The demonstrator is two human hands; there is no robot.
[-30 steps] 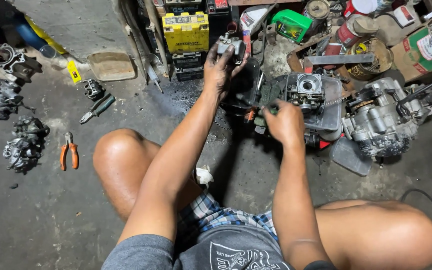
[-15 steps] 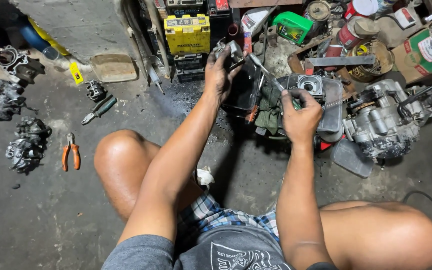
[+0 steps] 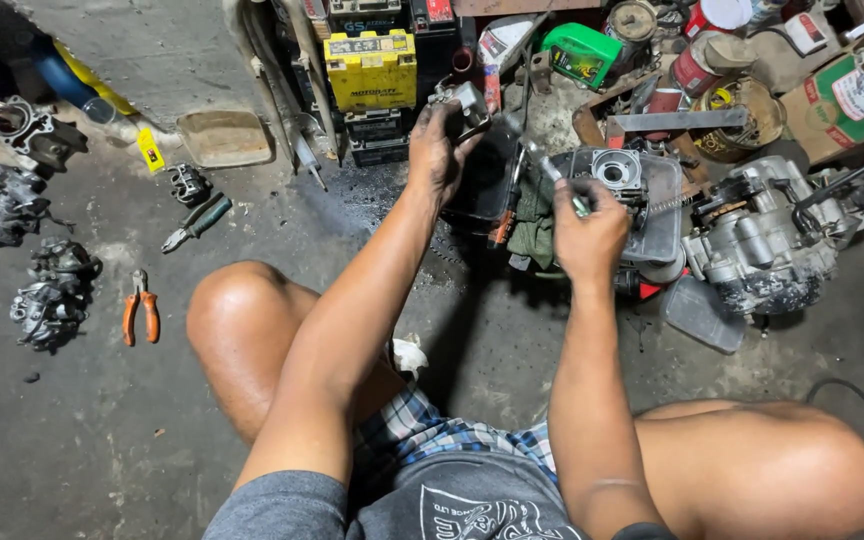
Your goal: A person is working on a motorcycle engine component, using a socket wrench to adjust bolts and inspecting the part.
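Our left hand (image 3: 439, 150) clamps small grey metal part (image 3: 460, 101), raised just in front of yellow battery (image 3: 370, 68). Our right hand (image 3: 588, 235) grips thin tool (image 3: 542, 165), tip angled toward part. Clear tray (image 3: 664, 212) just beyond right hand, engine block (image 3: 764, 237) beside it on floor.

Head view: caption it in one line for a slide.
Seated on a workshop floor, left hand grips a small metal part; right hand holds a screwdriver.
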